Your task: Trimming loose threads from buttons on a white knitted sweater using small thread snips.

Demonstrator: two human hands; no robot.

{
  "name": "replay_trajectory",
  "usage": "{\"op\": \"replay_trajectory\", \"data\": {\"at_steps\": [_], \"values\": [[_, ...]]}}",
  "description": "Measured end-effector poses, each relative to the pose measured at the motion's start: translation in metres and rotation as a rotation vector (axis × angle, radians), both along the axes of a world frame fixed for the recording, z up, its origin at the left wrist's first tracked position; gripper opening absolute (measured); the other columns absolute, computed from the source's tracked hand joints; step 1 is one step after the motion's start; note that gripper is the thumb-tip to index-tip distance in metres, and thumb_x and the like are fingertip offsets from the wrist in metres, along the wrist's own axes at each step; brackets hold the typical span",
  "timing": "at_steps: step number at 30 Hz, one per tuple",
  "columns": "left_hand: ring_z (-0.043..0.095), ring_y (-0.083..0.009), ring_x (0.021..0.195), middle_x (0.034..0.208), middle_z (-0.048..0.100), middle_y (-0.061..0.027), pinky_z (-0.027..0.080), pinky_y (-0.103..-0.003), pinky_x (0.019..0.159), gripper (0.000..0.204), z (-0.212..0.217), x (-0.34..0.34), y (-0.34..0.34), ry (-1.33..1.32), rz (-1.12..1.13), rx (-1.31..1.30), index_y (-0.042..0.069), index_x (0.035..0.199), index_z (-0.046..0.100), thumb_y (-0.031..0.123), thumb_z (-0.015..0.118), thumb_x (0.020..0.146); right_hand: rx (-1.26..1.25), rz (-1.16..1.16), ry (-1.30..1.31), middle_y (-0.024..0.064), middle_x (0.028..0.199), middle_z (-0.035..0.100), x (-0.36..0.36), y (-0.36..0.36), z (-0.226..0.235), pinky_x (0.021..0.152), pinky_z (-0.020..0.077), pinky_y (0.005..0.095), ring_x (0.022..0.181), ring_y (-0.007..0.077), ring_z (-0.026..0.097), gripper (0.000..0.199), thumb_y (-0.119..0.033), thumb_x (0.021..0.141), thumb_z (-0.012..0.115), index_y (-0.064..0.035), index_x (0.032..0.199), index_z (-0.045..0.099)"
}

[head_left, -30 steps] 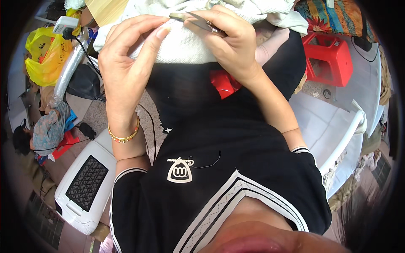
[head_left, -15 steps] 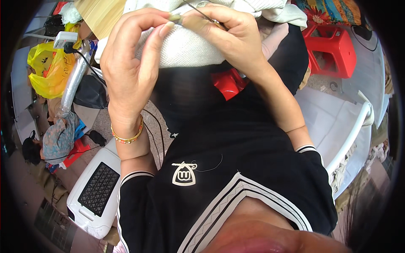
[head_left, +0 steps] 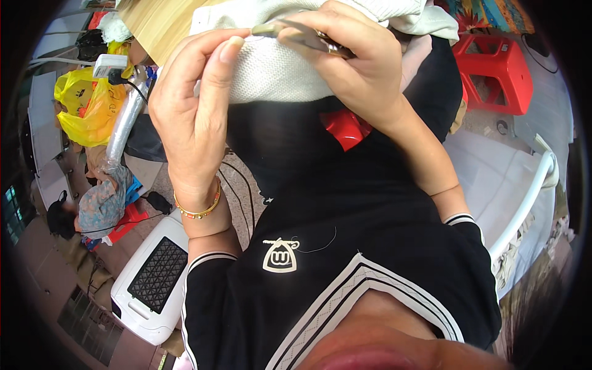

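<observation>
My right hand point(head_left: 364, 68) is closed around small dark metal thread snips point(head_left: 311, 38), whose blades lie towards my left fingertips. My left hand point(head_left: 197, 111) is raised opposite, thumb and index finger pinched together at the tips. A small olive-coloured piece point(head_left: 264, 29) shows at those fingertips, too little of it visible to name. Beneath both hands, a white knitted fabric point(head_left: 271, 77) is bunched over my lap and spreads away to the far side.
Red plastic stools point(head_left: 521, 80) stand at the right, beside a white-rimmed bin point(head_left: 524, 203). At the left are a yellow plastic bag point(head_left: 102, 117), a white power adapter point(head_left: 111, 65) with cables and a white case point(head_left: 126, 302). A person point(head_left: 102, 206) sits beyond. A wooden board point(head_left: 154, 24) lies at the far left.
The snips have turned in my right hand, so their blades now show more broadly. Both hands remain close together over the fabric. The whole view has shifted slightly.
</observation>
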State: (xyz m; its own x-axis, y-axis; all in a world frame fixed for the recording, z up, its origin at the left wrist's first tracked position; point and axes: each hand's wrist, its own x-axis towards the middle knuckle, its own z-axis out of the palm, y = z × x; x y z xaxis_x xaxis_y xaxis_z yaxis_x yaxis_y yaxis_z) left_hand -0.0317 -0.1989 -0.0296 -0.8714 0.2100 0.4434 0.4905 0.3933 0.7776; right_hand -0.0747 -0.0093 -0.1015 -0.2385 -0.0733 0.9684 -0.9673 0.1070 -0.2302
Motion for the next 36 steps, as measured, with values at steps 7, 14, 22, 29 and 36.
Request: {"op": "replay_trajectory", "data": {"at_steps": [7,14,22,29,36], "values": [[0.063,-0.0127,0.075,0.093,0.069,-0.0078,0.051,-0.024,0.069,0.011,-0.002,-0.003,0.002,0.173,0.044,-0.122,-0.002,0.097,0.069,0.0,0.072,0.086,0.024,-0.081,-0.558,0.007,0.071,0.061,0.037,-0.004,0.02,0.051,0.042,0.0266,0.056,0.0123,0.054,0.018,-0.001,0.08,0.071,-0.0017,0.098,0.073],[0.062,-0.0155,0.077,0.091,0.067,-0.0075,0.051,-0.026,0.07,0.008,-0.016,-0.006,0.005,0.207,0.059,-0.109,-0.001,0.096,0.064,-0.001,0.069,0.089,-0.111,0.118,-1.002,-0.0025,0.06,0.053,0.038,-0.005,0.016,0.048,0.0345,0.0217,0.056,0.001,0.043,0.019,-0.011,0.088,0.072,0.0038,0.099,0.072],[0.057,-0.0104,0.074,0.09,0.066,-0.0039,0.045,-0.022,0.066,0.011,-0.011,-0.003,0.003,0.028,0.093,-0.041,-0.001,0.101,0.068,0.007,0.067,0.093,-0.086,0.14,-0.964,-0.0017,0.063,0.053,0.038,-0.006,0.005,0.048,0.0363,0.0246,0.055,0.0043,0.047,0.023,-0.016,0.089,0.072,0.0011,0.104,0.072],[0.059,-0.009,0.07,0.089,0.068,-0.0052,0.047,-0.021,0.065,0.006,-0.005,-0.001,0.0,0.052,0.061,-0.103,0.0,0.092,0.07,0.003,0.072,0.088,-0.043,0.152,-0.509,0.0027,0.077,0.059,0.025,-0.005,0.01,0.056,0.0373,0.0219,0.067,0.0049,0.048,0.015,0.002,0.089,0.066,0.0052,0.103,0.069],[0.06,-0.0077,0.073,0.09,0.07,-0.0049,0.048,-0.021,0.065,0.007,-0.015,-0.007,0.008,0.063,0.0,-0.078,-0.001,0.097,0.066,0.002,0.068,0.091,-0.127,0.322,-1.277,-0.0027,0.079,0.058,0.039,0.006,0.038,0.057,0.0364,0.0193,0.067,0.0023,0.046,0.016,-0.005,0.093,0.066,0.0054,0.105,0.068]]}}
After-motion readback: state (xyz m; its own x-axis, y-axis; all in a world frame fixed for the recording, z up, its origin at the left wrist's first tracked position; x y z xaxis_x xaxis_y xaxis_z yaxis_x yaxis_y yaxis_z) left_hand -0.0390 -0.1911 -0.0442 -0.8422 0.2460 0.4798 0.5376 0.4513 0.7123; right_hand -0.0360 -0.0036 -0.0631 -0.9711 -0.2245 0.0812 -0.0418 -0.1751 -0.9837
